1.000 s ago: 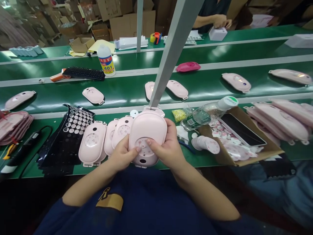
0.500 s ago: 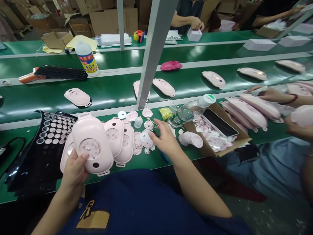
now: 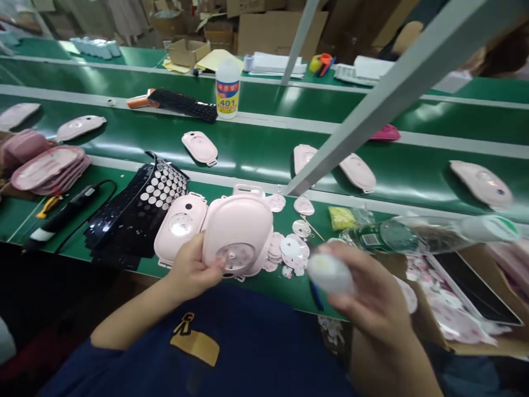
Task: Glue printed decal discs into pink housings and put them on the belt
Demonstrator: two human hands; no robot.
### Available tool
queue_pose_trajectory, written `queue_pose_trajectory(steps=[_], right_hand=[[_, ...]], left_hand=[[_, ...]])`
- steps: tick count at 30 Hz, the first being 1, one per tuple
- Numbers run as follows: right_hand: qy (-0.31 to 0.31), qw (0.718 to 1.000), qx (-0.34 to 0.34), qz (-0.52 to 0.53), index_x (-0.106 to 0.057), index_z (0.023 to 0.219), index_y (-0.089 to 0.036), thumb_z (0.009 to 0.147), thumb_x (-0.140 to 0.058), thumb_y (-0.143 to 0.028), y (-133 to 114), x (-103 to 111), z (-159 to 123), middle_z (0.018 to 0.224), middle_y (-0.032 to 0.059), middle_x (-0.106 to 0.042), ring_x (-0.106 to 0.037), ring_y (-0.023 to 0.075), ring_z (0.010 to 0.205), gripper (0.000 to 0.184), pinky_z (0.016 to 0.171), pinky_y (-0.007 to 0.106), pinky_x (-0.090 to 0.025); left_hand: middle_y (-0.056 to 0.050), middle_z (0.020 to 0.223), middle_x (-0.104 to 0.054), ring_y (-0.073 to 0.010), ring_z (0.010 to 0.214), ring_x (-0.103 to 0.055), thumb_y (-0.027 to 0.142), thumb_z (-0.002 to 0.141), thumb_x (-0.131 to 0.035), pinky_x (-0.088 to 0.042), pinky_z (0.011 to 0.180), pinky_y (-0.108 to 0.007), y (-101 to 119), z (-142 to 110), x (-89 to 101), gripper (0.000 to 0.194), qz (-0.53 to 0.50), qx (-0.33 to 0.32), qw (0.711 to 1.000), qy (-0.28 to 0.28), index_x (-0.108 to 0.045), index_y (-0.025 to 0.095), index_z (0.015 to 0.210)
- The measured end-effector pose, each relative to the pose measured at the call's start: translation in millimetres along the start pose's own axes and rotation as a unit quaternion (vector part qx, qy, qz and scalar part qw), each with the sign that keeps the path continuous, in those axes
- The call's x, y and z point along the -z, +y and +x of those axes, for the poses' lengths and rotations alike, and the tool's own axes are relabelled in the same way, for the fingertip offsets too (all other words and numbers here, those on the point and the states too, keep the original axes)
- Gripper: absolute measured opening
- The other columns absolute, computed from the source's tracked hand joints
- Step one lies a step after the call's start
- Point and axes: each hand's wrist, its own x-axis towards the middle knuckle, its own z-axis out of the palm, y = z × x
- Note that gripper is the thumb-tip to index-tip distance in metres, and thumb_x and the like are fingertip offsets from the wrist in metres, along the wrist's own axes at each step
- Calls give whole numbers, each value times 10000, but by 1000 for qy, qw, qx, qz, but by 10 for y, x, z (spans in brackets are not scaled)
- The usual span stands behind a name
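Note:
My left hand (image 3: 196, 270) grips a pale pink plastic shell (image 3: 239, 220), its thumb at the round printed recess. In my right hand (image 3: 374, 292) is a small white squeeze bottle (image 3: 330, 273), blurred by motion and tipped toward the shell, a gap between them. Another pink shell (image 3: 178, 231) lies left of the held one; whatever lies beneath the held shell is mostly hidden. Round printed discs (image 3: 293, 249) are piled between my hands. A black sheet bearing round pieces (image 3: 161, 187) curls up on the left.
A slanted grey post (image 3: 363, 113) crosses the right side. A transparent drink bottle (image 3: 413, 234) lies by an open cardboard box (image 3: 506, 270). A white bottle marked 401 (image 3: 228, 94) stands behind the belt carrying pink shells (image 3: 200, 148). A corded black tool (image 3: 68, 215) rests left.
My right hand has picked up the small squeeze bottle from among the discs and brought it nearer me. The held shell is tilted differently. The view has swung left.

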Motion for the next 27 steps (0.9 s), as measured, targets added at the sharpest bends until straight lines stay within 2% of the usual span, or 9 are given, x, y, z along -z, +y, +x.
queue_pose_trajectory(steps=[3,5,8,14,20,27], right_hand=[[-62,991,73,-91,-659,1257,-286,896,-689,-339,-389,61,-98,969,68,-722,-701,238,829,367,681,343,-576],[-70,984,62,-150,-653,1262,-256,889,-689,-249,-572,35,-113,936,60,-708,-679,210,774,375,658,324,-563],[-80,978,34,-190,-647,1265,-211,886,-693,-159,-715,-6,-122,887,54,-677,-644,182,735,386,610,299,-537],[-78,975,24,-204,-652,1274,-190,885,-694,-132,-744,-11,-173,918,78,-671,-630,203,775,396,621,332,-550],[-89,975,28,-203,-646,1272,-203,898,-687,-159,-732,1,-186,917,76,-679,-637,218,770,379,632,359,-561],[-98,974,20,-205,-644,1270,-207,898,-679,-148,-743,-22,-171,908,71,-677,-637,213,749,378,626,354,-562]], left_hand=[[-92,937,-789,-278,847,-758,284,823,-658,-618,729,-334,30,28,-25,339,59,-35,997,-24,-692,154,1134],[-74,882,-782,-260,779,-756,268,820,-635,-606,671,-305,34,35,-36,359,98,-61,993,-40,-687,144,1154],[-60,862,-780,-230,712,-751,226,818,-603,-590,621,-269,41,42,-43,410,132,-108,984,-54,-659,123,1211],[-45,756,-753,-216,642,-738,232,826,-557,-574,582,-252,74,49,-46,339,174,-155,971,-63,-652,103,1125],[-7,752,-740,-174,620,-725,208,816,-565,-564,601,-212,95,40,-49,313,183,-184,964,-52,-628,132,1113],[-1,782,-747,-137,618,-716,180,796,-555,-554,617,-172,114,34,-69,222,183,-205,961,-45,-629,153,1003]])
